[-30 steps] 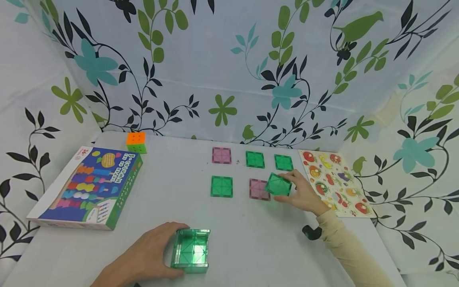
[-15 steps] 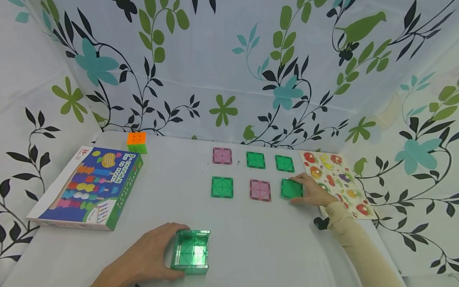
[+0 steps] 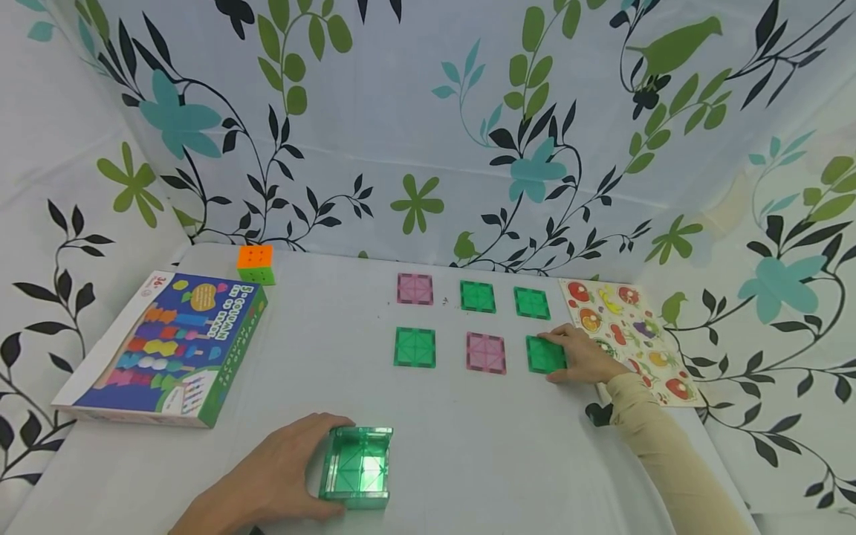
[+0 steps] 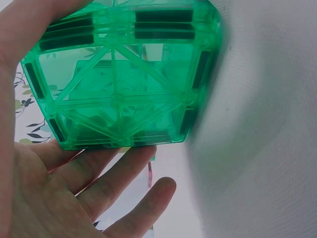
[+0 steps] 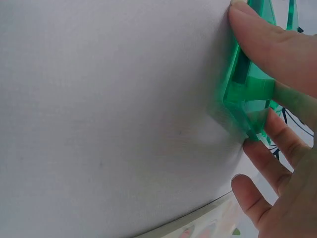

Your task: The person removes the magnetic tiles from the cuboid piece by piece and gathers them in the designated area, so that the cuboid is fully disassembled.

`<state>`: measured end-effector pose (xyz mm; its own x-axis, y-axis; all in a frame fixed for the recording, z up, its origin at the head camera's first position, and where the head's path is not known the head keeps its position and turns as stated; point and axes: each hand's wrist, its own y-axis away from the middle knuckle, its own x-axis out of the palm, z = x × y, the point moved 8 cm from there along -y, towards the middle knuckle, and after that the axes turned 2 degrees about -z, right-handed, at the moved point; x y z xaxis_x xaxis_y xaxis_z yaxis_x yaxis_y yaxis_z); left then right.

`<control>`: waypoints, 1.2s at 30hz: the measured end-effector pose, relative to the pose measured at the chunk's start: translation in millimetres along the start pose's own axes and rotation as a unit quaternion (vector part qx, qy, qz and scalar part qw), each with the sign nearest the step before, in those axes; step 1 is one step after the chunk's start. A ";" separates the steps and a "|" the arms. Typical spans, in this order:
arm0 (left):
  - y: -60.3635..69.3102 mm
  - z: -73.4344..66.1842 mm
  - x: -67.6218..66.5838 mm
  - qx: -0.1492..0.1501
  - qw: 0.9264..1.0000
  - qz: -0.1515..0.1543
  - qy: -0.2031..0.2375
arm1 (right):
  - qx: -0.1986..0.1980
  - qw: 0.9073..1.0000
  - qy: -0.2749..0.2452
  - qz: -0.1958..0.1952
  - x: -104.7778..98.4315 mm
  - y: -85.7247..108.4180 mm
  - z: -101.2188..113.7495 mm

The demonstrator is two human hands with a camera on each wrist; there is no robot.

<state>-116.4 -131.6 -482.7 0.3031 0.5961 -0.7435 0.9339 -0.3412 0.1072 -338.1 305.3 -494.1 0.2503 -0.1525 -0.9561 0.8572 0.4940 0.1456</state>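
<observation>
My left hand (image 3: 284,467), grip curved wide, holds the open-topped green box (image 3: 357,501) on the table (image 3: 468,461), while my right hand (image 3: 584,358) pinches a green tile (image 3: 545,356) beside a pink tile (image 3: 486,353)!

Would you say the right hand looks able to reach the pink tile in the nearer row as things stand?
Probably yes: the pink tile lies uncovered, just left of the green tile that the right hand holds, though the hand would likely need to release that first.
</observation>
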 end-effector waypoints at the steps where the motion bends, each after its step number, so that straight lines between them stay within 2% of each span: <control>1: 0.0 0.0 -0.1 -0.001 1.000 0.001 0.000 | 0.000 1.000 0.001 0.000 -0.1 0.3 -0.2; 13: -0.3 1.4 1.4 -0.005 1.000 0.006 0.013 | 0.017 1.000 -0.007 0.009 0.6 4.7 0.1; 17: 0.2 1.0 1.0 -0.001 1.000 0.003 0.013 | 0.011 1.000 -0.008 -0.018 -2.3 8.0 5.4; 21: 0.2 0.1 -0.2 0.001 1.000 0.001 0.013 | -0.012 0.998 -0.021 -0.062 -15.3 12.1 24.0; 25: 1.7 0.5 -0.9 -0.001 1.000 0.004 0.013 | -0.040 0.993 -0.051 -0.096 -27.9 17.7 58.7; 28: 2.1 -0.2 -2.1 0.004 1.000 0.001 0.007 | -0.074 0.987 -0.083 -0.116 -34.1 22.9 97.3; 33: 1.4 -1.9 -2.8 0.017 1.000 -0.007 -0.002 | -0.172 0.970 -0.108 -0.132 -30.8 37.7 176.5; 36: 0.9 -1.8 -1.9 0.019 1.000 -0.008 -0.005 | -0.229 0.960 -0.114 -0.115 -18.9 48.8 221.3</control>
<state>-115.8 -131.7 -480.1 0.2865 0.5947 -0.7512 0.9307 -0.3590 0.0707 -201.4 143.0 -412.7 0.2149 -0.4611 -0.8610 0.6275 0.7407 -0.2401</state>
